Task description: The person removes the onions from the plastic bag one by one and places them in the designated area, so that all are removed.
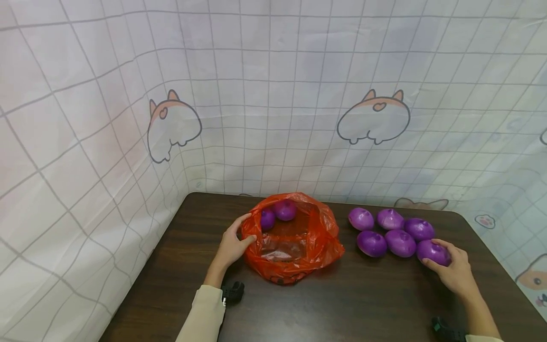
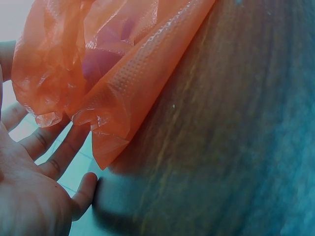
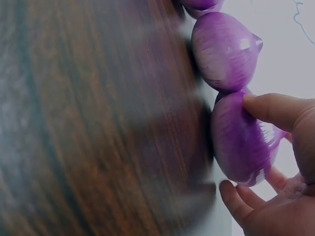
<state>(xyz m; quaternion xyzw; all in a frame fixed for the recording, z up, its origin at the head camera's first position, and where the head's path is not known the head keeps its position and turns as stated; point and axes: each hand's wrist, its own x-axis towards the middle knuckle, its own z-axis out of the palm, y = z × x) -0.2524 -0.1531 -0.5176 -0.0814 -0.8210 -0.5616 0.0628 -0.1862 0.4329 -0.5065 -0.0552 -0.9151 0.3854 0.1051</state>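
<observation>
A red plastic bag (image 1: 326,237) lies on the table with its mouth wide, and two purple onions (image 1: 285,210) are visible inside it. My left hand (image 1: 232,243) holds the bag's left rim between thumb and fingers. In the left wrist view the lower fingers (image 2: 74,142) spread loosely behind the red film. Over on the right, my right hand (image 1: 456,269) grips the nearest right-hand onion (image 1: 432,252), which rests on the table. The right wrist view shows the thumb (image 3: 275,108) on one side of this onion (image 3: 238,140) and fingers around the other.
Several more purple onions (image 1: 400,243) sit in a tight cluster to the left of the gripped one. The dark wooden table (image 1: 325,308) ends at a patterned cloth wall (image 1: 265,118) behind and on both sides.
</observation>
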